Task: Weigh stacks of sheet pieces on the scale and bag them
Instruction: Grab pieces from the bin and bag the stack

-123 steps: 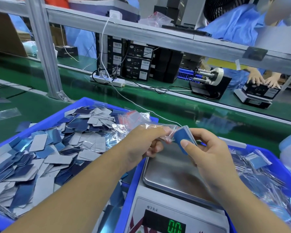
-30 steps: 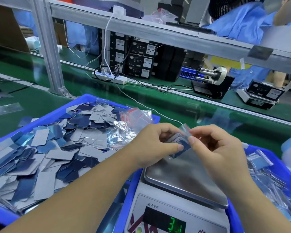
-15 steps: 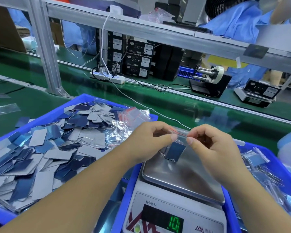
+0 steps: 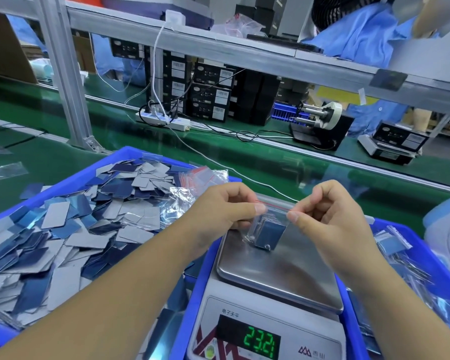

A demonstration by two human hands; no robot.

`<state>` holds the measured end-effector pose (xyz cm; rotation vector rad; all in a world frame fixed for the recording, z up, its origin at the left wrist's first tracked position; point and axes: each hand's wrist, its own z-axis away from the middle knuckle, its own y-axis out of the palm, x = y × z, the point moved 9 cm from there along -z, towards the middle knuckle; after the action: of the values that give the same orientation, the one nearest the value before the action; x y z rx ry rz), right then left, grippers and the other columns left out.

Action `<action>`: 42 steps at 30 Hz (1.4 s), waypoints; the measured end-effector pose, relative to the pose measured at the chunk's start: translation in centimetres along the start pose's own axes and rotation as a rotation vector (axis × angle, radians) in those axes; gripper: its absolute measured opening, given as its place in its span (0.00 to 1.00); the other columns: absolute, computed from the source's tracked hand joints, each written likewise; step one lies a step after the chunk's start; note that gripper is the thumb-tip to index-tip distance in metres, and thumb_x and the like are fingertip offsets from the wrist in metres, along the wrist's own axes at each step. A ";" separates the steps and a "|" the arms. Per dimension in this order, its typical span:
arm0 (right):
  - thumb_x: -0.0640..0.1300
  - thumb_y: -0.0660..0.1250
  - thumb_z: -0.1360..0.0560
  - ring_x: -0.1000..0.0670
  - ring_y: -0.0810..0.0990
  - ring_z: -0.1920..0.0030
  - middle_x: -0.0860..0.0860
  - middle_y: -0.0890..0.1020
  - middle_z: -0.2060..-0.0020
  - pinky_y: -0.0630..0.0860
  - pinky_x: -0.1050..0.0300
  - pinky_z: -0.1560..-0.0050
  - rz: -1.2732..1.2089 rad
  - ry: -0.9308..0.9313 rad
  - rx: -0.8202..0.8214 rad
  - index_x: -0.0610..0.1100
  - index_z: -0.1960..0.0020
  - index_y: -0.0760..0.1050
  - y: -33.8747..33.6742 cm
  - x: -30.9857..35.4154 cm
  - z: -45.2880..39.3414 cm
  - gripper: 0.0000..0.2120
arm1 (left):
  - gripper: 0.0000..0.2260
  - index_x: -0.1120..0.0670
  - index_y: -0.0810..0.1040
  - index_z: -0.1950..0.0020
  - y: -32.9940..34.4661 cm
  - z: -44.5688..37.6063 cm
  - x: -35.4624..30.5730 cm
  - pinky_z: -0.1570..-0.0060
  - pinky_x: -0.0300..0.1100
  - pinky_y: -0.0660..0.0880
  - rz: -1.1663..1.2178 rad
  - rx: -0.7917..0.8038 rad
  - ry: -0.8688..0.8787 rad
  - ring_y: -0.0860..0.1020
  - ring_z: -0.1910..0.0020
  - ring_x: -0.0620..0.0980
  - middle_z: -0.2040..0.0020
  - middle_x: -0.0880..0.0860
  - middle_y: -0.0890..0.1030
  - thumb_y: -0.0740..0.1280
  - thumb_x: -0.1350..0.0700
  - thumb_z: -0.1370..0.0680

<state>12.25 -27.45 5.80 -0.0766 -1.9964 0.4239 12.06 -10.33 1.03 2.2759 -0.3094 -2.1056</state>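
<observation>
The fingers (image 4: 260, 209) of the left hand (image 4: 224, 211) pinch the left end of the red-striped top edge of a small clear bag (image 4: 269, 227), thumb pressed against the curled forefinger. The right hand (image 4: 330, 216) pinches the right end of the same edge, its other fingers curled in toward the palm. The bag is stretched taut between the two pinches and hangs below them, with a stack of blue sheet pieces (image 4: 268, 235) inside it. The bottom of the bag touches the steel pan of the scale (image 4: 278, 271), near the pan's far edge; the green display (image 4: 259, 342) shows lit digits.

The scale sits in a blue bin (image 4: 411, 255) that also holds filled bags (image 4: 392, 242) to the right of the right hand. To the left of the left forearm, another blue bin (image 4: 70, 180) is heaped with loose blue and grey sheet pieces (image 4: 76, 229), with empty clear bags (image 4: 200, 178) lying at its far right corner, just beyond the left hand. Both bins rest on a green surface (image 4: 270, 172).
</observation>
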 end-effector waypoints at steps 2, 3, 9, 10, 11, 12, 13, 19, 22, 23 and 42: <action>0.31 0.72 0.26 0.51 0.77 0.64 0.50 0.83 0.64 0.75 0.53 0.61 -0.008 -0.008 0.013 0.55 0.60 0.69 0.1 0.2 0.0 0.21 | 0.13 0.47 0.81 0.66 0.3 0.1 -0.2 0.55 0.42 0.78 -0.009 0.023 0.015 0.76 0.55 0.54 0.54 0.60 0.79 0.74 0.63 0.25; 0.30 0.71 0.26 0.52 0.77 0.64 0.50 0.83 0.64 0.75 0.56 0.62 -0.019 -0.009 0.027 0.54 0.60 0.69 0.3 0.2 0.1 0.20 | 0.14 0.47 0.81 0.66 0.4 0.2 -0.2 0.55 0.42 0.77 -0.017 0.034 0.021 0.75 0.55 0.54 0.54 0.60 0.78 0.74 0.63 0.25; 0.33 0.72 0.26 0.51 0.79 0.62 0.49 0.82 0.63 0.76 0.59 0.60 -0.017 -0.030 0.060 0.53 0.59 0.72 1.4 0.1 0.1 0.17 | 0.05 0.47 0.78 0.64 1.1 0.4 -0.6 0.58 0.45 0.73 -0.101 0.060 0.056 0.74 0.62 0.51 0.57 0.58 0.78 0.73 0.54 0.30; 0.35 0.73 0.27 0.51 0.78 0.63 0.49 0.82 0.63 0.76 0.59 0.61 -0.021 -0.035 0.051 0.53 0.59 0.73 1.4 0.1 0.2 0.15 | 0.04 0.48 0.79 0.62 1.2 0.4 -0.7 0.59 0.44 0.72 -0.117 0.069 0.068 0.73 0.64 0.49 0.60 0.56 0.78 0.73 0.54 0.29; 0.38 0.73 0.29 0.51 0.78 0.63 0.49 0.82 0.63 0.76 0.60 0.61 -0.023 -0.038 0.041 0.53 0.59 0.73 1.3 0.2 0.2 0.12 | 0.04 0.50 0.80 0.61 1.3 0.5 -0.6 0.60 0.44 0.72 -0.135 0.072 0.080 0.73 0.64 0.49 0.61 0.54 0.78 0.73 0.54 0.29; 0.40 0.72 0.30 0.52 0.78 0.63 0.49 0.82 0.63 0.76 0.60 0.62 -0.021 -0.039 0.032 0.53 0.59 0.73 1.3 0.3 0.2 0.10 | 0.04 0.52 0.80 0.60 1.4 0.5 -0.6 0.59 0.46 0.72 -0.156 0.063 0.093 0.73 0.63 0.49 0.62 0.53 0.78 0.73 0.54 0.29; 0.41 0.71 0.30 0.52 0.78 0.63 0.49 0.82 0.63 0.76 0.59 0.62 -0.016 -0.040 0.027 0.53 0.59 0.74 1.3 0.3 0.3 0.08 | 0.04 0.53 0.81 0.60 1.4 0.4 -0.6 0.58 0.47 0.71 -0.171 0.048 0.105 0.73 0.63 0.49 0.63 0.53 0.78 0.73 0.54 0.29; 0.43 0.70 0.30 0.51 0.78 0.62 0.50 0.82 0.62 0.76 0.53 0.59 -0.025 -0.043 0.069 0.55 0.58 0.74 2.0 0.5 0.4 0.08 | 0.02 0.49 0.82 0.62 1.5 0.5 -0.8 0.59 0.45 0.71 -0.188 0.015 0.127 0.73 0.64 0.49 0.63 0.54 0.78 0.72 0.55 0.30; 0.43 0.70 0.31 0.48 0.78 0.62 0.50 0.82 0.63 0.76 0.47 0.58 -0.007 -0.040 0.073 0.55 0.59 0.76 2.3 0.5 0.4 0.08 | 0.03 0.48 0.81 0.63 1.7 0.5 -0.8 0.58 0.45 0.71 -0.210 0.014 0.134 0.73 0.62 0.48 0.61 0.54 0.78 0.70 0.55 0.30; 0.42 0.71 0.31 0.49 0.78 0.63 0.49 0.82 0.63 0.77 0.48 0.59 -0.009 -0.045 0.068 0.55 0.59 0.76 2.2 0.6 0.4 0.08 | 0.02 0.49 0.81 0.63 1.8 0.6 -0.7 0.58 0.45 0.71 -0.212 0.015 0.134 0.73 0.62 0.48 0.61 0.54 0.78 0.70 0.55 0.30; 0.43 0.75 0.34 0.54 0.76 0.67 0.51 0.84 0.67 0.73 0.62 0.67 -0.006 -0.027 0.100 0.53 0.62 0.75 0.3 1.0 -0.1 0.09 | 0.09 0.51 0.85 0.66 0.5 0.4 -1.7 0.62 0.33 0.74 -0.212 0.021 0.142 0.78 0.66 0.44 0.66 0.51 0.82 0.78 0.64 0.30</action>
<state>11.83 -26.95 6.60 -0.0020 -1.9985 0.5224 11.53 -10.45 2.79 2.5564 -0.0907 -2.0214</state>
